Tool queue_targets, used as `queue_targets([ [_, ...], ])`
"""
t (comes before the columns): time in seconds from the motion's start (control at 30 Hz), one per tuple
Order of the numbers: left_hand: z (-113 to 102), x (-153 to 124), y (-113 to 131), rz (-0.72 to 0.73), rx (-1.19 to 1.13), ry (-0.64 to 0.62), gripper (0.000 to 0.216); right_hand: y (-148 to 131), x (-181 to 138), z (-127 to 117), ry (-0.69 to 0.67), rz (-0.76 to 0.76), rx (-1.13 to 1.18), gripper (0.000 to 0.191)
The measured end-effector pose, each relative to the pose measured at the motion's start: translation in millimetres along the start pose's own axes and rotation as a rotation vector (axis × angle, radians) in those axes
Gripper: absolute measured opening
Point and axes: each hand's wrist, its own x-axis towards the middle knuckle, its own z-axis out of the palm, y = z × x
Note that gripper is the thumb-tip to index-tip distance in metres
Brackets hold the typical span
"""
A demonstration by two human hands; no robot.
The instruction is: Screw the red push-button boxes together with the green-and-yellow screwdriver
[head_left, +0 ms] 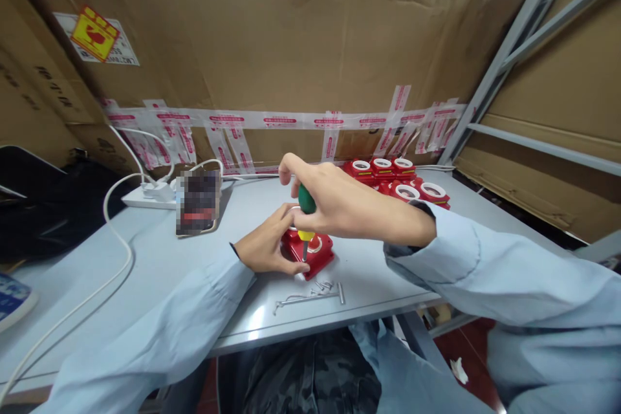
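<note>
"Two grips?"
"Right hand point(334, 199) clenched round green-and-yellow screwdriver point(306, 200), tip at glossy red, white-ringed housing point(319, 264) on pale table point(383, 272)."
"Left?"
"Left hand point(266, 243) grasping housing's left side; silver metal screws point(323, 286) just before housing."

Our cardboard point(291, 45) backdrop, taped up and torn on top lol
We've got a phone point(197, 204) next to a white power strip point(136, 198), its cable point(130, 253) looping down our left, a black bag point(63, 200) beyond, plus a grey rack point(495, 71) at right.
</note>
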Motion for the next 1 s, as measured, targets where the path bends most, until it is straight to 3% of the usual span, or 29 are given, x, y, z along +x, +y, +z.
queue_targets([
  [0.1,-0.3,0.3,0.4,-0.002,0.004,-0.011,0.073,-1.0,0.5,1.1,-0.039,-0.011,0.055,0.044],
  [0.27,-1.2,1.3,1.9,0.01,-0.019,-0.012,0.075,-3.5,0.3,-0.4,0.011,0.022,-0.068,0.036],
  [0.47,-1.2,0.5,-0.1,-0.004,-0.003,-0.012,0.081,-5.1,-3.7,-6.7,-0.099,-0.004,0.061,0.045],
  [0.63,-1.9,1.0,1.4,-0.003,-0.03,-0.006,0.088,-4.5,-3.3,-5.2,-0.03,0.023,0.011,0.026],
  [0.8,-1.1,0.7,2.1,-0.003,-0.024,0.002,0.093,-4.8,-4.8,-5.7,-0.007,0.044,0.085,0.033],
  [1.0,-2.6,0.3,4.0,-0.034,-0.022,-0.017,0.092,-1.2,-10.2,-11.4,0.086,0.042,0.102,0.03],
])
